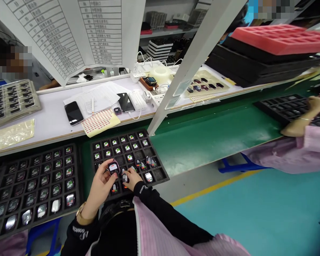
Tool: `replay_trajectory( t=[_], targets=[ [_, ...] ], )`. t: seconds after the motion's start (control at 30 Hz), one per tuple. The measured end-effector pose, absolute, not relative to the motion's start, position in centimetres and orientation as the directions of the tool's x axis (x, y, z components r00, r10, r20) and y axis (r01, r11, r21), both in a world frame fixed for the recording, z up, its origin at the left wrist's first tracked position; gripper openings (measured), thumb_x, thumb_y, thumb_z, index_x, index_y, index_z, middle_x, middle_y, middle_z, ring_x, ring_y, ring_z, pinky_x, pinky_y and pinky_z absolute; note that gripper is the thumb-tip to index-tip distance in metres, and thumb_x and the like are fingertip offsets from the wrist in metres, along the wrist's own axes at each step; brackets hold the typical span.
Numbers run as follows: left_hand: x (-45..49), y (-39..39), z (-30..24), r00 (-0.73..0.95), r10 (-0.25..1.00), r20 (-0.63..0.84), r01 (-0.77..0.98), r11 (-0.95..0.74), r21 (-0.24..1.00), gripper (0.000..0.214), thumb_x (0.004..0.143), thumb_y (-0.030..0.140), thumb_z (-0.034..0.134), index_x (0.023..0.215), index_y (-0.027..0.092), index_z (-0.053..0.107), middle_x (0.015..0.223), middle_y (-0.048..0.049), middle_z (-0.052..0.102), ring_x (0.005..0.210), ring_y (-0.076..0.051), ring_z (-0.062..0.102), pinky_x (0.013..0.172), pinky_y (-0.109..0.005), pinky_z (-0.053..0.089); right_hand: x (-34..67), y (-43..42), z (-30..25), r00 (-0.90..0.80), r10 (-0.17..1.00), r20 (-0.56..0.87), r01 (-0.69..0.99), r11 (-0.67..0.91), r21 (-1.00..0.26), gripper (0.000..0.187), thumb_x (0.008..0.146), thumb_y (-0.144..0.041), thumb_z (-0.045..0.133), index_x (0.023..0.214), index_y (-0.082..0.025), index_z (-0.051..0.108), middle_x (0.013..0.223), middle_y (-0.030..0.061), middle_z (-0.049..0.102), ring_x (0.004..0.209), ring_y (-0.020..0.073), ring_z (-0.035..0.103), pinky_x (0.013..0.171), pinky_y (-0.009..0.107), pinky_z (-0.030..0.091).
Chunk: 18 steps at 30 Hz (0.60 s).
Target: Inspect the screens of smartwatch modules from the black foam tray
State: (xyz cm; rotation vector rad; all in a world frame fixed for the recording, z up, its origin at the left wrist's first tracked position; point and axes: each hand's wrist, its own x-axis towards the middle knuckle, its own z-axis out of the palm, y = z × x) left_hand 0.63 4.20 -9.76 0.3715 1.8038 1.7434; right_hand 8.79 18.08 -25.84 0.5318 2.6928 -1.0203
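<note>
My left hand [102, 183] holds a smartwatch body [113, 167] by its edges between thumb and fingers, with its lit screen facing up. Just to the right, my right hand [132, 179] has its fingers closed on another smartwatch body [125, 177] low over the tray. Both hands are above a black foam tray [160, 175] with square compartments. Many of its compartments hold watch bodies with lit green and white screens, and a few at the right hold several pieces crowded together. My hands hide part of the tray's near left portion.
A second black tray [78, 177] full of watch bodies lies to the left. Behind, a white shelf [53, 117] carries a phone [74, 113], papers and a sticker sheet [100, 122]. A slanted white post [181, 71] rises behind the tray. At right, a co-worker's hand [318, 103] is over another tray.
</note>
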Motion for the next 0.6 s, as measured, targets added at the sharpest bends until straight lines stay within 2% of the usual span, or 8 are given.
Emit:
replay_trajectory(
  t=[0.07, 0.13, 0.17, 0.23, 0.3, 0.37, 0.47, 0.6],
  targets=[
    [0.8, 4.3, -9.7, -0.770, 0.592, -0.235, -0.218, 0.103, 0.971, 0.053, 0.078, 0.037, 0.069, 0.126, 0.026, 0.053, 0.120, -0.0069, 0.059, 0.088, -0.015, 0.064, 0.081, -0.030, 0.057, 8.7, 18.1, -25.3, -0.902, 0.265, -0.341, 0.415, 0.753, -0.511, 0.047, 0.071, -0.019, 0.080, 0.116, -0.018, 0.065, 0.116, 0.0138, 0.056, 0.108, 0.0314, 0.055, 0.092, 0.041, 0.048],
    [1.0, 4.2, -9.7, -0.757, 0.602, -0.253, -0.234, 0.113, 0.966, 0.058, 0.078, 0.037, 0.070, 0.131, 0.026, 0.049, 0.121, -0.0070, 0.059, 0.087, -0.015, 0.064, 0.080, -0.030, 0.056, 8.8, 18.2, -24.7, -0.890, 0.315, -0.329, 0.447, 0.745, -0.496, 0.047, 0.069, -0.019, 0.081, 0.113, -0.017, 0.066, 0.114, 0.0146, 0.056, 0.108, 0.0340, 0.053, 0.092, 0.045, 0.047],
    [1.0, 4.2, -9.8, -0.753, 0.603, -0.263, -0.240, 0.120, 0.963, 0.061, 0.077, 0.037, 0.070, 0.133, 0.027, 0.048, 0.121, -0.0071, 0.059, 0.088, -0.015, 0.064, 0.080, -0.029, 0.056, 8.8, 18.3, -24.2, -0.890, 0.349, -0.293, 0.455, 0.714, -0.533, 0.045, 0.070, -0.020, 0.080, 0.113, -0.017, 0.065, 0.113, 0.0145, 0.056, 0.107, 0.0342, 0.053, 0.092, 0.046, 0.047],
    [1.1, 4.1, -10.2, -0.752, 0.597, -0.280, -0.249, 0.137, 0.959, 0.067, 0.077, 0.037, 0.071, 0.137, 0.026, 0.044, 0.119, -0.0076, 0.061, 0.089, -0.016, 0.064, 0.079, -0.028, 0.055, 9.0, 18.5, -22.7, -0.892, 0.428, -0.147, 0.403, 0.602, -0.689, 0.035, 0.077, -0.021, 0.072, 0.111, -0.017, 0.064, 0.106, 0.0126, 0.058, 0.101, 0.0307, 0.056, 0.089, 0.044, 0.048],
    [1.2, 4.1, -10.6, -0.758, 0.582, -0.295, -0.245, 0.165, 0.955, 0.070, 0.077, 0.037, 0.071, 0.140, 0.025, 0.042, 0.113, -0.0073, 0.064, 0.088, -0.016, 0.064, 0.079, -0.028, 0.054, 9.2, 18.7, -20.4, -0.859, 0.510, 0.043, 0.229, 0.460, -0.858, 0.020, 0.086, -0.023, 0.060, 0.105, -0.019, 0.063, 0.096, 0.0090, 0.060, 0.089, 0.0243, 0.059, 0.082, 0.039, 0.050],
    [1.2, 4.2, -10.8, -0.771, 0.567, -0.291, -0.214, 0.201, 0.956, 0.070, 0.078, 0.037, 0.070, 0.140, 0.024, 0.042, 0.107, -0.0061, 0.067, 0.087, -0.016, 0.064, 0.079, -0.029, 0.053, 9.4, 18.9, -17.6, -0.815, 0.552, 0.174, 0.039, 0.353, -0.935, 0.015, 0.090, -0.026, 0.054, 0.102, -0.021, 0.063, 0.089, 0.0061, 0.061, 0.077, 0.0198, 0.058, 0.073, 0.034, 0.050],
    [1.2, 4.7, -10.7, -0.776, 0.575, -0.259, -0.145, 0.238, 0.961, 0.064, 0.079, 0.035, 0.069, 0.137, 0.024, 0.046, 0.101, -0.0052, 0.067, 0.085, -0.017, 0.064, 0.079, -0.029, 0.052, 9.6, 19.1, -13.9, -0.815, 0.523, 0.250, -0.088, 0.315, -0.945, 0.013, 0.089, -0.026, 0.058, 0.099, -0.022, 0.065, 0.088, 0.0044, 0.062, 0.070, 0.0172, 0.058, 0.067, 0.031, 0.050],
    [1.4, 5.6, -10.1, -0.766, 0.606, -0.213, -0.073, 0.247, 0.966, 0.057, 0.079, 0.035, 0.067, 0.132, 0.024, 0.050, 0.102, -0.0063, 0.067, 0.079, -0.016, 0.062, 0.074, -0.029, 0.051, 9.6, 19.4, -11.9, -0.833, 0.461, 0.306, -0.127, 0.380, -0.916, 0.013, 0.086, -0.022, 0.062, 0.098, -0.022, 0.067, 0.091, 0.0039, 0.064, 0.070, 0.0161, 0.059, 0.067, 0.030, 0.050]
  ],
)
